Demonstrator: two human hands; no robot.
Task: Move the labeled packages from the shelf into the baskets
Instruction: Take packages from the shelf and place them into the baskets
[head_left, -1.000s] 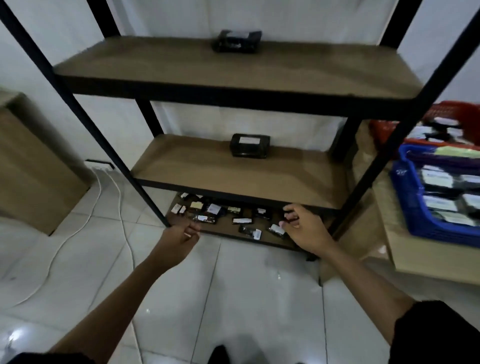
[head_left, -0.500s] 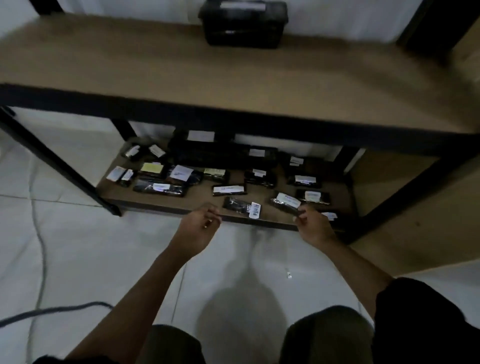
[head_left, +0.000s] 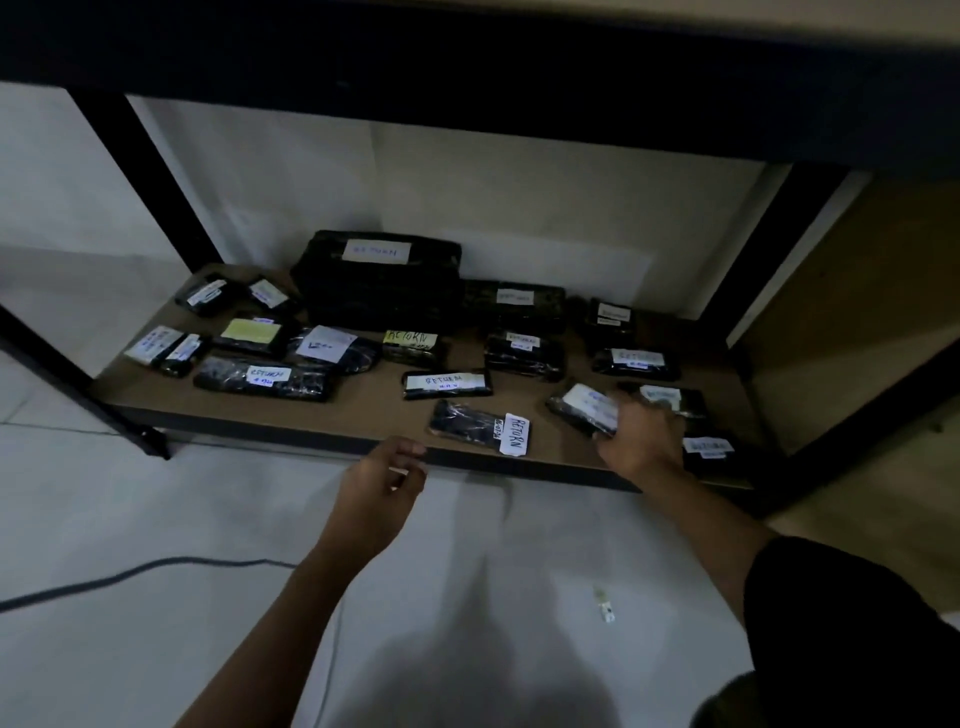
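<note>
Several black wrapped packages with white labels, many reading RETURN, lie on the bottom shelf board (head_left: 363, 410). My right hand (head_left: 641, 439) reaches over the shelf's front right and grips one end of a labeled package (head_left: 582, 405); its far end is hidden under my fingers. My left hand (head_left: 382, 480) hovers at the shelf's front edge with fingers loosely curled, holding no package. Just right of it lies a small package (head_left: 467, 423) with a RETURN tag. A large package (head_left: 379, 280) stands at the back. No basket is in view.
The dark edge of the shelf above (head_left: 467, 78) hangs low over the packages. Black posts stand at the left (head_left: 145, 171) and right (head_left: 769, 249). A cable (head_left: 130, 571) and a small white scrap (head_left: 603, 608) lie on the tiled floor.
The view has dropped from the whole rack to the bottom shelf. My right hand has moved forward onto a package at the front right and closed on it; my left hand stays at the shelf edge.
</note>
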